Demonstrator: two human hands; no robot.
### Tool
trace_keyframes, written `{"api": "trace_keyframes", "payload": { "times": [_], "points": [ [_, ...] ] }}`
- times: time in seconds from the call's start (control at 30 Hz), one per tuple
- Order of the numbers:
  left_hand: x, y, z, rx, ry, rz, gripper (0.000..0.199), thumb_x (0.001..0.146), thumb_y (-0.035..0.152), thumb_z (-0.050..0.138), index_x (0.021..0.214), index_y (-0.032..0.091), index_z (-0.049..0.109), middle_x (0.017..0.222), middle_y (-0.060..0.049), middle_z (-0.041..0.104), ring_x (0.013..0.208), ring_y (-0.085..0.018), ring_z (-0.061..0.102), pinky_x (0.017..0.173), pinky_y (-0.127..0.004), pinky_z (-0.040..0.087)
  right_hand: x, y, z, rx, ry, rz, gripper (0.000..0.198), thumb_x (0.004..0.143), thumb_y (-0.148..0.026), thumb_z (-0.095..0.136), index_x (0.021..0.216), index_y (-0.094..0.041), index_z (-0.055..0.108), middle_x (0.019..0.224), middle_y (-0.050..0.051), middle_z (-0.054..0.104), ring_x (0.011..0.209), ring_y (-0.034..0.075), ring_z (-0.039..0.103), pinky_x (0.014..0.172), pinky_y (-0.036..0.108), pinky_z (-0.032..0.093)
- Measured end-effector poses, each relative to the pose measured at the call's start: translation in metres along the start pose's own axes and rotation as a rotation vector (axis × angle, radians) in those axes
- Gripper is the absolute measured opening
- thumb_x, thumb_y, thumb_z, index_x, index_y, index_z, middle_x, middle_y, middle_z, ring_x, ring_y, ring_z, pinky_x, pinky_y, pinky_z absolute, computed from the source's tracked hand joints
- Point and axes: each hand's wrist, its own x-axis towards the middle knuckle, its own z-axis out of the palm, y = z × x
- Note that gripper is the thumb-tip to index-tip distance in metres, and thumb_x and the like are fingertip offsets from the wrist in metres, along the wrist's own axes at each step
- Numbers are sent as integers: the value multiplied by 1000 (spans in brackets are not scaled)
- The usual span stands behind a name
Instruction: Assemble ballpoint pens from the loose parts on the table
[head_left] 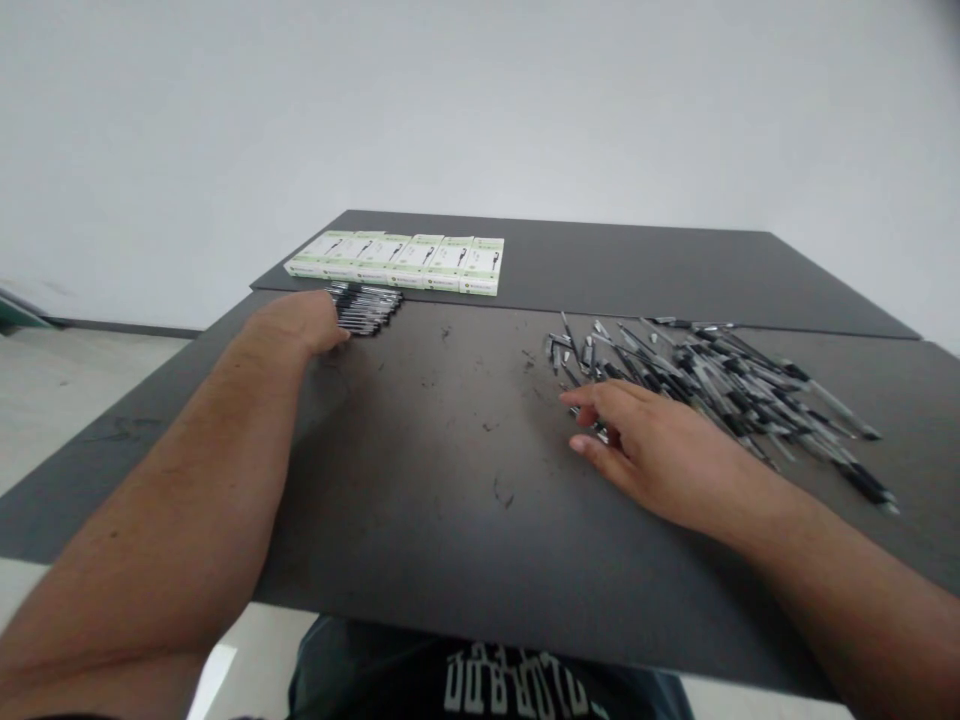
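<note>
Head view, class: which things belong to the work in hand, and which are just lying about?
In the work:
- left hand, at the row of pens
- right hand, at the loose pile of pens

Lying about:
- six boxes, touched by neither hand; their part is unclear
- green thing, far left, too cut off to identify

Indoor workroom, exact type unclear: white wall (525, 110), pale floor (97, 380), dark grey table (420, 480) bears heaped pens (731, 392) and printed cartons (409, 262).

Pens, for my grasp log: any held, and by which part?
Cannot be told: the left hand at the lined-up pens and the right hand by the loose pens both hide any grip.
</note>
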Motion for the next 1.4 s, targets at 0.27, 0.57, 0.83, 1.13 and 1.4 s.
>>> {"api": "trace_keyframes", "payload": {
  "times": [0.27,0.57,0.83,1.13,1.4],
  "points": [
    [1,115,1,243,-9,-175,31,104,45,60,114,19,73,110,-18,84,96,-34,74,80,-42,45,2,-19,4,50,-230,-98,25,115,-25,68,133,-18,83,127,12,87,112,31,85,104,48,67],
    [-11,186,31,146,-135,286,19,102,43,61,104,26,69,92,-10,79,78,-30,72,74,-42,43,8,0,-13,4,-153,-37,26,109,-15,64,126,-19,84,122,11,88,112,29,83,102,40,61],
    [-7,177,38,114,-152,318,19,100,47,58,99,28,63,92,-10,78,79,-31,71,73,-43,41,21,42,-40,-187,42,363,26,105,-22,70,122,-23,89,109,8,91,99,29,82,93,39,59],
    [-6,180,38,93,-148,318,19,98,46,59,98,28,65,89,-9,76,77,-30,68,73,-42,40,31,68,-23,-208,2,485,26,105,-21,75,126,-21,89,120,11,92,109,30,85,99,38,60],
    [-7,182,37,104,-135,337,20,100,44,58,101,27,67,88,-9,76,77,-30,69,73,-42,42,34,70,-12,-209,-67,503,31,107,-28,79,136,-21,87,121,11,92,110,30,84,99,39,61]
  ]
}}
